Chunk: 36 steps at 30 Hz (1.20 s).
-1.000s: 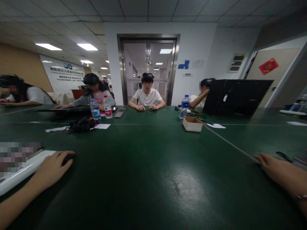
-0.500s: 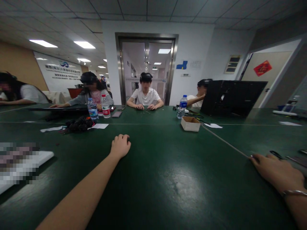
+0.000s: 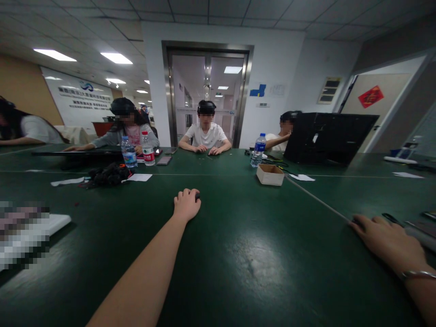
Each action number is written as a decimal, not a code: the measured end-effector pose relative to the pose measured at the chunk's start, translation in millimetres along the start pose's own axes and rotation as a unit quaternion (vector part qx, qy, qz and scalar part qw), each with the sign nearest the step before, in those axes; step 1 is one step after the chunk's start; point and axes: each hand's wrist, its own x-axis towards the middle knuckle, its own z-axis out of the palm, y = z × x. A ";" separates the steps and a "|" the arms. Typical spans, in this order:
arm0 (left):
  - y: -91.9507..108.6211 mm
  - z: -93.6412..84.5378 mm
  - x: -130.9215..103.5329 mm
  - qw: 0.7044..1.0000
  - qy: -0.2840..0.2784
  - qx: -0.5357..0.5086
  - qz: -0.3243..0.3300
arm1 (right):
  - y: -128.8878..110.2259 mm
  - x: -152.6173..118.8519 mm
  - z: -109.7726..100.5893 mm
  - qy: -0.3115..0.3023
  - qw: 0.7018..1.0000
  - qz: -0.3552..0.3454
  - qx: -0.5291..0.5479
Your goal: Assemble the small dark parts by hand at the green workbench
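Observation:
My left hand (image 3: 187, 205) rests on the green table (image 3: 235, 213) near the middle, its fingers curled over a small black object (image 3: 198, 196). Only a dark edge shows beside the fingertips, so its kind is hidden. At the right, my right hand (image 3: 388, 240) lies low over the table with its fingers bent over another small dark object (image 3: 357, 222), mostly covered. A thin grey cord (image 3: 316, 198) runs from beside the small open box (image 3: 270, 175) to these fingers. A bracelet (image 3: 418, 274) circles my right wrist.
Water bottles (image 3: 129, 153) and a tangle of black gear (image 3: 111, 175) stand left. Another bottle (image 3: 259, 151) and a black monitor (image 3: 329, 140) are at right. A white slab (image 3: 56, 225) lies near left. Several people sit around the table, one person (image 3: 206, 134) straight across.
My left hand has slid to the right across the table along with the black object. My right hand has barely moved, and the view has shifted slightly.

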 end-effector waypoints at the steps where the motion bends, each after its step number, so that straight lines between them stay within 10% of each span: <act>1: -0.2 -0.2 0.1 1.000 -0.001 0.000 0.002 | -0.4 0.4 0.1 0.000 1.000 -0.002 0.005; 16: 1.5 -2.1 -2.1 1.000 -0.005 0.012 0.013 | -34.6 -30.0 -31.2 0.033 0.998 0.047 -0.025; 23: 17.1 -7.3 -9.5 0.999 -0.014 -0.016 0.031 | -70.0 -43.8 -46.8 0.190 0.980 0.000 -0.057; 28: 29.7 -2.3 -10.8 0.997 -0.007 -0.070 0.027 | -145.5 -56.0 -44.6 0.238 0.952 -0.191 -0.029; 36: 43.8 4.5 -10.9 0.993 0.031 -0.101 0.045 | -324.6 -85.7 -31.6 0.035 0.879 -0.417 0.227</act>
